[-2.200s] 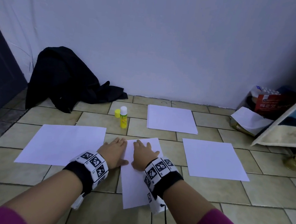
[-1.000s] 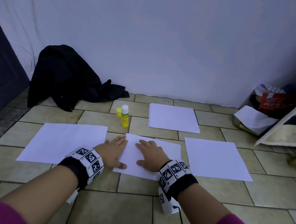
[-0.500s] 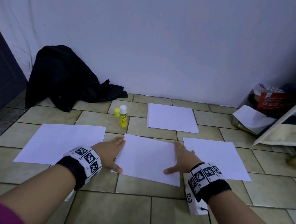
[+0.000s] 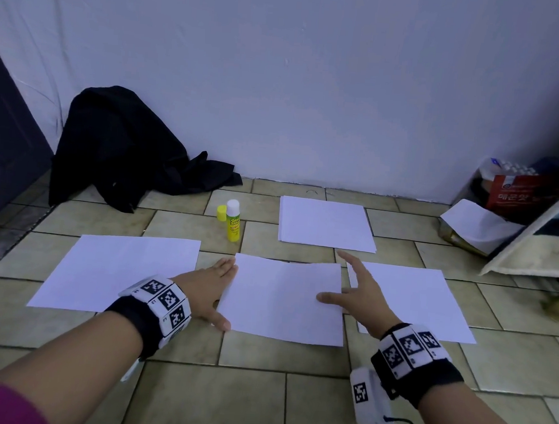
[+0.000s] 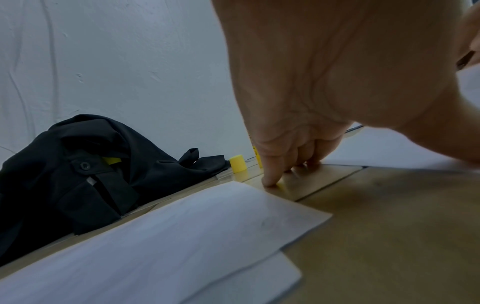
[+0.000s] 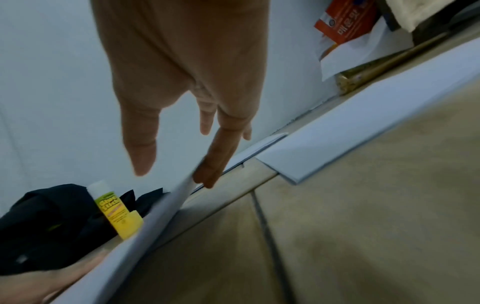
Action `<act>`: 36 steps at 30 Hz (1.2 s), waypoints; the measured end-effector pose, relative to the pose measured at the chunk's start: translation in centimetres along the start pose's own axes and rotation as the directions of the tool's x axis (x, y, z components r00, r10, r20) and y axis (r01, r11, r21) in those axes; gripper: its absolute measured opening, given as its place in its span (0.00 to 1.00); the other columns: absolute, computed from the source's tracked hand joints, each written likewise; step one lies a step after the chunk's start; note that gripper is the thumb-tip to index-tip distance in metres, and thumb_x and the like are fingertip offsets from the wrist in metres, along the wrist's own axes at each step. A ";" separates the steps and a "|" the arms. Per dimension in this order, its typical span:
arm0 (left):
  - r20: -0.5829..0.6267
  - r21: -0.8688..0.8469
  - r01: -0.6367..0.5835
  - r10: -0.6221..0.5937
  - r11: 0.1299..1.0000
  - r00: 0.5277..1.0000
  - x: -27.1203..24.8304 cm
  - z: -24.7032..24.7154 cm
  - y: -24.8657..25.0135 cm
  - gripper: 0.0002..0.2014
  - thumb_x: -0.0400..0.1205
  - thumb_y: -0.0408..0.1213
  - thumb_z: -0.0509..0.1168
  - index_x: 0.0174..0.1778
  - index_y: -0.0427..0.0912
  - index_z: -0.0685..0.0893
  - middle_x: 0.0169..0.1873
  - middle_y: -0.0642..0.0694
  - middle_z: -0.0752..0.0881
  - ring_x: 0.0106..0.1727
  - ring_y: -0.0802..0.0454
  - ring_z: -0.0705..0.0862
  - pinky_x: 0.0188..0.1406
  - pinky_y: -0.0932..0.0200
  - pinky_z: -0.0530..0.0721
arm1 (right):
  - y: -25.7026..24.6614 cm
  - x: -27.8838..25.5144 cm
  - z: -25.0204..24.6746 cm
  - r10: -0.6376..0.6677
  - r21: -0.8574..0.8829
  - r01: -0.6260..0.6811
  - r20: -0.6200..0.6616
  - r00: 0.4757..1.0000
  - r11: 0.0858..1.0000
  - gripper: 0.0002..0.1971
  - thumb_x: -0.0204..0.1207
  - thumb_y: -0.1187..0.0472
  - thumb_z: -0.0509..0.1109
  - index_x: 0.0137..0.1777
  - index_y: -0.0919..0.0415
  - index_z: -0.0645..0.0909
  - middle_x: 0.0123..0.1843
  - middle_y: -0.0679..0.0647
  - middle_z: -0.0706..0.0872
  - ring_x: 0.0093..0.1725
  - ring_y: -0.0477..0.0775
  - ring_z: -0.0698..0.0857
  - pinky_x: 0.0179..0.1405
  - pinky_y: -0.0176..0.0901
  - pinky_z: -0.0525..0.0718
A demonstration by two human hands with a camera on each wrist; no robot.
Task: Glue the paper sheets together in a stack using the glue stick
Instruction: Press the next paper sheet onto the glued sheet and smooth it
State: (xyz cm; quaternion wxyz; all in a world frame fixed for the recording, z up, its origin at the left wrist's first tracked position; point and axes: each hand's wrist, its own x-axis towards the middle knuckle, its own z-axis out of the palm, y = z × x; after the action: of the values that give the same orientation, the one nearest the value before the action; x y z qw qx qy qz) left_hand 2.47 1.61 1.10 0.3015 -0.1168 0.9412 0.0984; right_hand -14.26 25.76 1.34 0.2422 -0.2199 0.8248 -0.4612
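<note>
On tiled floor (image 4: 251,405): four paper sheets (image 4: 285,298), one glue stick (image 4: 233,222); both hands (image 4: 205,289) flat, fingers straight.

In the left wrist view the left hand (image 5: 337,86) hides most of the glue stick (image 5: 257,156); the red packet (image 4: 524,196) at right has print too small to read

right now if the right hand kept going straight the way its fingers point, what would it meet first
Probably the far stack of paper sheets. The right hand is open at the middle sheet's right edge, fingers aimed toward the wall; only bare floor tile lies between. Its height is unclear.
</note>
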 end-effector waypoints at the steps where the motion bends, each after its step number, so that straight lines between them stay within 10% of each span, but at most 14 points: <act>1: -0.004 0.000 0.001 -0.001 1.000 1.000 0.0 0.0 0.1 0.60 0.75 0.62 0.69 0.82 0.36 0.32 0.82 0.43 0.31 0.83 0.52 0.32 0.84 0.54 0.47 | 0.2 -0.3 0.0 0.005 0.043 -0.005 -0.009 1.000 0.999 0.39 0.62 0.62 0.84 0.72 0.43 0.72 0.69 0.45 0.72 0.58 0.56 0.85 0.46 0.41 0.86; 5: -0.011 0.011 0.006 -0.005 1.000 1.000 0.0 0.1 0.3 0.59 0.76 0.62 0.67 0.82 0.35 0.32 0.82 0.42 0.31 0.83 0.50 0.32 0.84 0.51 0.47 | 1.4 -1.5 0.6 0.036 0.085 -0.050 0.157 0.987 0.995 0.19 0.68 0.66 0.80 0.57 0.49 0.85 0.64 0.52 0.84 0.61 0.53 0.84 0.61 0.45 0.85; 11: 0.002 0.005 0.021 -0.021 1.000 1.000 0.2 0.3 0.5 0.56 0.78 0.62 0.64 0.81 0.35 0.30 0.82 0.42 0.30 0.83 0.48 0.32 0.84 0.44 0.49 | 0.7 -1.7 -0.3 -0.037 -0.071 0.045 0.109 0.993 0.996 0.18 0.73 0.69 0.75 0.60 0.51 0.86 0.61 0.49 0.85 0.58 0.48 0.85 0.53 0.30 0.83; 15: 0.005 0.018 0.027 -0.027 0.999 1.000 0.3 0.2 0.6 0.55 0.79 0.60 0.64 0.82 0.36 0.31 0.82 0.42 0.31 0.84 0.48 0.33 0.84 0.45 0.48 | -0.4 -1.1 -2.4 -0.099 -0.085 0.101 0.025 0.995 0.991 0.20 0.73 0.71 0.73 0.56 0.45 0.85 0.61 0.49 0.85 0.57 0.50 0.84 0.61 0.46 0.83; 23: -0.002 0.024 0.054 -0.054 0.998 0.999 0.2 -0.6 1.5 0.56 0.78 0.55 0.69 0.83 0.35 0.33 0.81 0.40 0.29 0.85 0.45 0.40 0.82 0.45 0.58 | -1.7 2.8 -6.7 -0.139 0.034 0.145 -0.129 0.982 0.989 0.21 0.76 0.77 0.68 0.62 0.54 0.83 0.59 0.55 0.85 0.50 0.52 0.84 0.43 0.28 0.83; 28: 0.032 0.056 0.066 -0.068 0.996 0.997 0.6 -1.4 2.3 0.58 0.77 0.52 0.72 0.82 0.36 0.31 0.81 0.38 0.29 0.85 0.40 0.41 0.82 0.47 0.56 | -1.8 7.7 -7.9 -0.109 -0.056 0.100 -0.177 0.978 0.993 0.23 0.74 0.77 0.67 0.62 0.53 0.84 0.59 0.65 0.86 0.40 0.54 0.80 0.47 0.46 0.80; 36: 0.030 0.161 0.089 -0.095 0.983 0.995 1.6 -2.3 2.7 0.61 0.71 0.55 0.76 0.83 0.33 0.38 0.84 0.35 0.40 0.84 0.36 0.50 0.78 0.42 0.66 | -2.5 12.4 -8.1 0.027 -0.280 -0.074 -0.167 0.986 0.957 0.20 0.77 0.73 0.65 0.66 0.55 0.82 0.50 0.63 0.85 0.38 0.54 0.79 0.33 0.31 0.76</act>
State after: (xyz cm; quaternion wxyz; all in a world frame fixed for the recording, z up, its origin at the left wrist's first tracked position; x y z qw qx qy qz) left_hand -0.81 3.35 2.25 0.3318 -0.1339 0.9337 0.0110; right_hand -28.55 22.54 4.80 0.1520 -0.1932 0.9048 -0.3477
